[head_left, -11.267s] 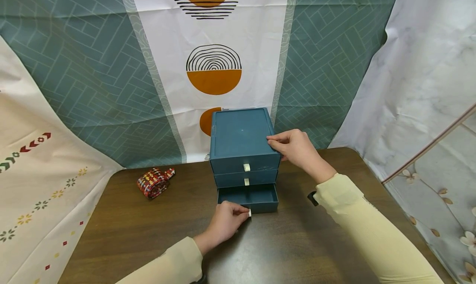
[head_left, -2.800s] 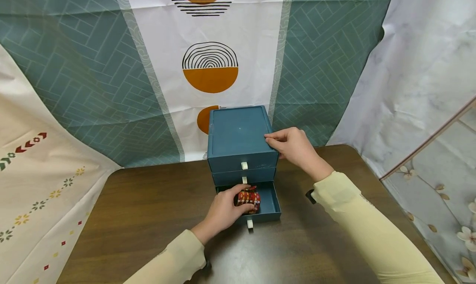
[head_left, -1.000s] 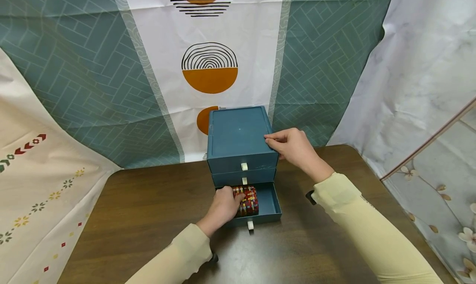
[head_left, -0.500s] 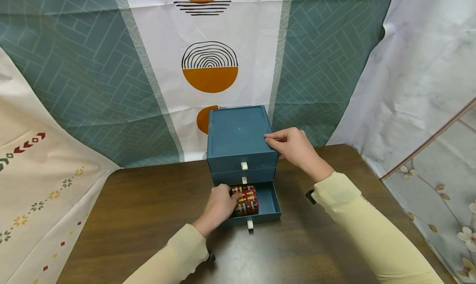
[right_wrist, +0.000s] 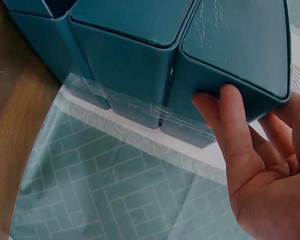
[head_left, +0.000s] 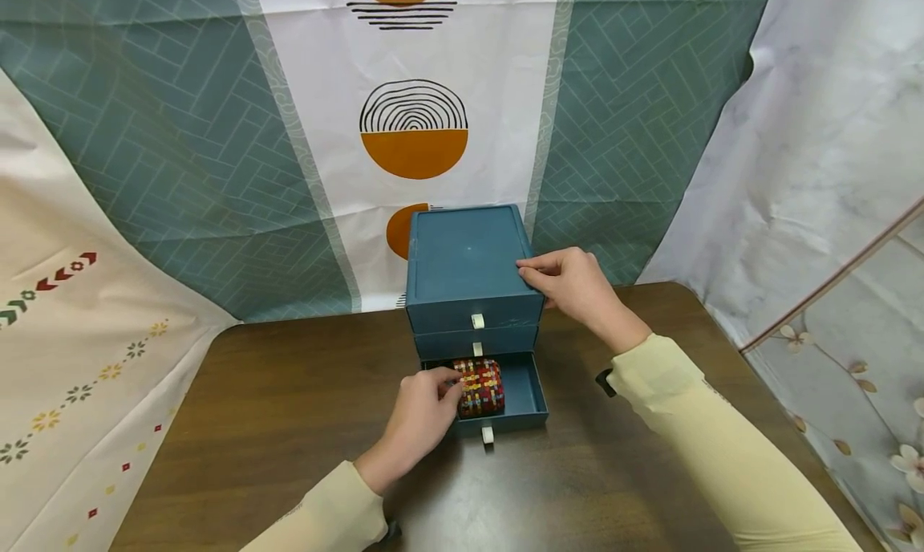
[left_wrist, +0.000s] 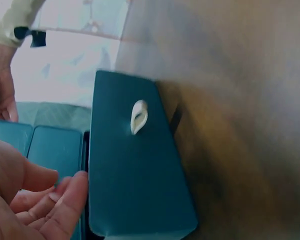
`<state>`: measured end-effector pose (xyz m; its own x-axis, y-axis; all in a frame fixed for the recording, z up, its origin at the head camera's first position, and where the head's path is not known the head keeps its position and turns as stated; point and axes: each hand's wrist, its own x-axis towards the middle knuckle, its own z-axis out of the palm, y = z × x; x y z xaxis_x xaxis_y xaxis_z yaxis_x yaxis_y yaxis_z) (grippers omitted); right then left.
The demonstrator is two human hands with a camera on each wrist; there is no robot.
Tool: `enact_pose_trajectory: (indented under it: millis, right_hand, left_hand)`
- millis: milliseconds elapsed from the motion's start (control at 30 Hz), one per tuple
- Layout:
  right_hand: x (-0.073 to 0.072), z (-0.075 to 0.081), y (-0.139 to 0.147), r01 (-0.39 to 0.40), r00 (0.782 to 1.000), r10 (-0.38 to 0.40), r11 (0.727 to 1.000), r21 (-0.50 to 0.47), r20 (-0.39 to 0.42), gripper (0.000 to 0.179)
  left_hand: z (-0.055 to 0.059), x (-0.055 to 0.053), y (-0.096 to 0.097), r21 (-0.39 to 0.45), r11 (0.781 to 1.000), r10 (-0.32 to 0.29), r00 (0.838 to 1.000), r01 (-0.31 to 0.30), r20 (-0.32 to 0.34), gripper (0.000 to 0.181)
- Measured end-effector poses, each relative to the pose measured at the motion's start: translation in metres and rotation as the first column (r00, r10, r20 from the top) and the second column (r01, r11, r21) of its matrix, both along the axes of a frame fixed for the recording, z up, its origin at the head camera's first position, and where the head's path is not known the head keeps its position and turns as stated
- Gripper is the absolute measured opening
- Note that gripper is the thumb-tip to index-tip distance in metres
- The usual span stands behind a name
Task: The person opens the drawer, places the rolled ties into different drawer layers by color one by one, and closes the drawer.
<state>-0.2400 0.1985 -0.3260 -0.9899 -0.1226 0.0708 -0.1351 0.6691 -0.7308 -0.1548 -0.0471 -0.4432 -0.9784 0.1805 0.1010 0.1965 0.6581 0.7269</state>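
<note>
A rolled-up woven belt [head_left: 480, 387] in red, yellow and black lies in the pulled-out bottom drawer [head_left: 525, 420] of a blue three-drawer cabinet [head_left: 469, 255]. Beside the roll's left end is my left hand [head_left: 419, 420], fingertips close to it. In the left wrist view, its thumb and fingers [left_wrist: 70, 205] stand apart with nothing between them, by the drawer front and its pale pull tab [left_wrist: 139, 117]. My right hand [head_left: 573, 286] holds the cabinet's right top edge. Its fingertips press the side wall in the right wrist view, just under the edge.
The two upper drawers are closed, each with a pale tab [head_left: 477, 321]. The cabinet stands on a brown wooden table [head_left: 310, 407], near a patterned curtain [head_left: 433, 54] at the back. Cloth hangs at both sides.
The belt roll, earlier on the table at left, is in the bottom drawer, which is further out. My left hand has just let go and drawn back slightly. The right hand stays put.
</note>
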Motion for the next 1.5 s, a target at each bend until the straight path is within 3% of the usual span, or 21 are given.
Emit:
enact_pose_trajectory:
  millis: [200,467,633,867,1500]
  right_hand:
    - [0.000,-0.001,0.001,0.001,1.000,-0.001,1.000,0.002,-0.008,0.026]
    - [0.000,-0.002,0.001,0.005,1.000,-0.006,1.000,-0.006,-0.002,0.027]
    - [0.000,-0.002,0.002,0.003,1.000,-0.003,1.000,-0.015,-0.004,0.026]
    - [0.001,-0.001,0.001,0.007,1.000,-0.007,1.000,-0.012,0.004,0.026]
    - [0.001,0.000,0.000,0.008,1.000,-0.008,1.000,-0.004,0.004,0.026]
  left_hand:
    - [0.001,0.016,0.003,0.049,0.997,-0.056,0.998,0.058,-0.039,0.017]
    - [-0.011,0.030,0.008,0.147,0.978,-0.158,0.985,0.146,0.073,0.015]
    - [-0.022,0.036,0.011,0.143,0.975,-0.182,0.980,0.170,0.079,0.013]
    - [-0.033,0.038,0.014,0.084,0.979,-0.188,0.982,0.186,0.023,0.010]
    - [-0.045,0.038,0.012,0.060,0.979,-0.196,0.979,0.192,0.055,0.013]
